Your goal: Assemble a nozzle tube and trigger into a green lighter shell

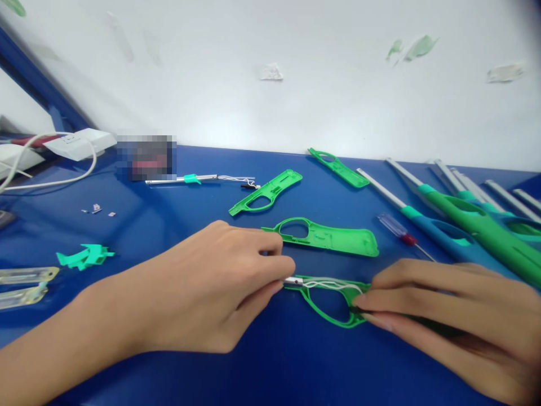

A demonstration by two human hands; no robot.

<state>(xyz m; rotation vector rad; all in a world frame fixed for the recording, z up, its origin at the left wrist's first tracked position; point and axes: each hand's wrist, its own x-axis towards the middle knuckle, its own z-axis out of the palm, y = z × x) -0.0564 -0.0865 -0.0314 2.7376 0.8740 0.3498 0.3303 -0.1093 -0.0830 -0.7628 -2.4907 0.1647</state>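
Through the head camera, I see my left hand point(211, 282) with its thumb and finger closed on a short metal tube point(293, 281). The tube pokes out from the right side of those fingertips, at the left end of a green shell point(350, 294). Part of the tube is hidden by my fingers. Thin white wires point(333, 283) run from it along the top of the shell's loop to my right hand point(456, 321).

My right hand covers the other end of the shell. Its fingertips are close together beside a small dark part point(358, 310), where the wires end from my view. I cannot tell if they pinch that part or just press on the shell.

Just behind my hands, a bigger green piece point(346, 239) lies flat on the blue table point(274, 361), its loop end near my left fingers. Two more green pieces lie farther back, one on the left point(281, 186) and one on the right point(346, 172). A thin rod point(207, 178) with a teal clip point(192, 179) lies at the back left. A screwdriver point(393, 225) sits behind my right hand, near long sticks with blue and green handles point(477, 231). Little teal bits point(87, 255) lie off to the left.
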